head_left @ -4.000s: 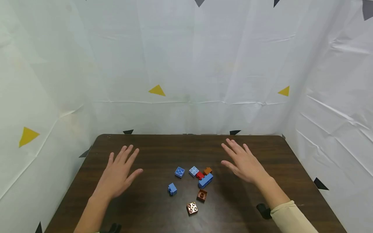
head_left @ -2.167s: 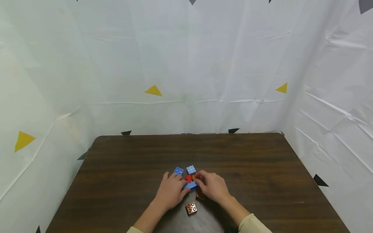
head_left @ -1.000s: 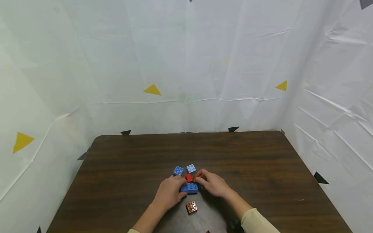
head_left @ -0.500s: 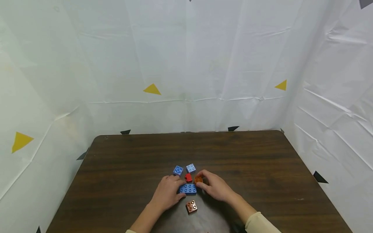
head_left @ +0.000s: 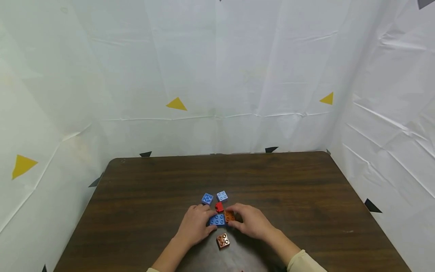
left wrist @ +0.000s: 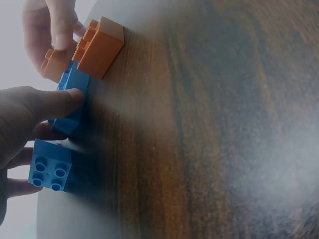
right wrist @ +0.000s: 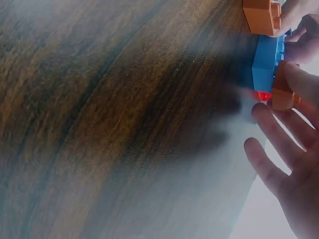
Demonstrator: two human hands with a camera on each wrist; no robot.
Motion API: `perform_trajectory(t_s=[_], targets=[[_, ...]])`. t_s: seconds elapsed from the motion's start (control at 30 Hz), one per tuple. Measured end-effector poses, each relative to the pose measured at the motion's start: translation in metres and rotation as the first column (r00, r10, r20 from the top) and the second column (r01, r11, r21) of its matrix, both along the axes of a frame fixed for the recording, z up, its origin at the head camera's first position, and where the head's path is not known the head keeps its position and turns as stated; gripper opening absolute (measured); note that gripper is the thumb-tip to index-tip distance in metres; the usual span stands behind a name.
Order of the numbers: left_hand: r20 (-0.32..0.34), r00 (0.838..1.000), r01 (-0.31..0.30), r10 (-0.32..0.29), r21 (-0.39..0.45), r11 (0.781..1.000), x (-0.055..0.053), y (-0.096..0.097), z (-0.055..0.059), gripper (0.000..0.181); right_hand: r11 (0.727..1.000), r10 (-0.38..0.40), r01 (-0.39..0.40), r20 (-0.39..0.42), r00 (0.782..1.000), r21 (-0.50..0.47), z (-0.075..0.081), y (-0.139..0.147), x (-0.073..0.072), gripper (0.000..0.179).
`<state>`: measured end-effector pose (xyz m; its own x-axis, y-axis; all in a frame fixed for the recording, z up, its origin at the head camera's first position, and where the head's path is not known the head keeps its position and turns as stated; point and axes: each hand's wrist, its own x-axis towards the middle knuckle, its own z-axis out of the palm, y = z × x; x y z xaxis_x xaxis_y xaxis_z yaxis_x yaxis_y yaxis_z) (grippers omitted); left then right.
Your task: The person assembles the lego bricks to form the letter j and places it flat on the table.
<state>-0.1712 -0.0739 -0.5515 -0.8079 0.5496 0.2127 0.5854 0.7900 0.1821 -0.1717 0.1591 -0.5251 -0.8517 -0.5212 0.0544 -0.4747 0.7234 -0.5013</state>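
Showing from left wrist, tipped blue brick (left wrist: 51, 167), hidden from head

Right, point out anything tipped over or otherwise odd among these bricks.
The small blue brick by the left hand lies on its side, studs facing sideways rather than up; the red brick seems tipped too. No damage shows.

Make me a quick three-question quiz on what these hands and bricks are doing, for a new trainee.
1. Multiple choice: in the head view, which brick does the right hand hold?
A) light blue brick
B) orange brick
C) red brick

2. True or false: the copper-coloured brick lies nearer the person than the long blue brick does.

3. Short answer: which hand grips the long blue brick?

Key:
1. B
2. True
3. The left hand
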Motion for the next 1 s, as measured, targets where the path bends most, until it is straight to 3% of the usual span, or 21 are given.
perform_trajectory(t_s=[0.2,0.43,1.0], targets=[[0.017,1.000,0.004,-0.004,0.004,1.000,0.000,0.000,-0.001,0.042,0.997,0.011,-0.002,-0.109,0.994,0.077,0.003,-0.002,0.005,0.038],[-0.006,1.000,0.012,-0.012,0.000,1.000,0.000,-0.001,-0.003,0.042,0.987,0.065,-0.025,-0.253,0.965,0.158,0.010,-0.007,0.008,0.036],[-0.023,1.000,0.005,-0.005,0.008,1.000,0.000,0.000,-0.003,0.040,0.979,0.065,-0.015,-0.239,0.969,0.203,0.011,-0.010,0.006,0.036]])
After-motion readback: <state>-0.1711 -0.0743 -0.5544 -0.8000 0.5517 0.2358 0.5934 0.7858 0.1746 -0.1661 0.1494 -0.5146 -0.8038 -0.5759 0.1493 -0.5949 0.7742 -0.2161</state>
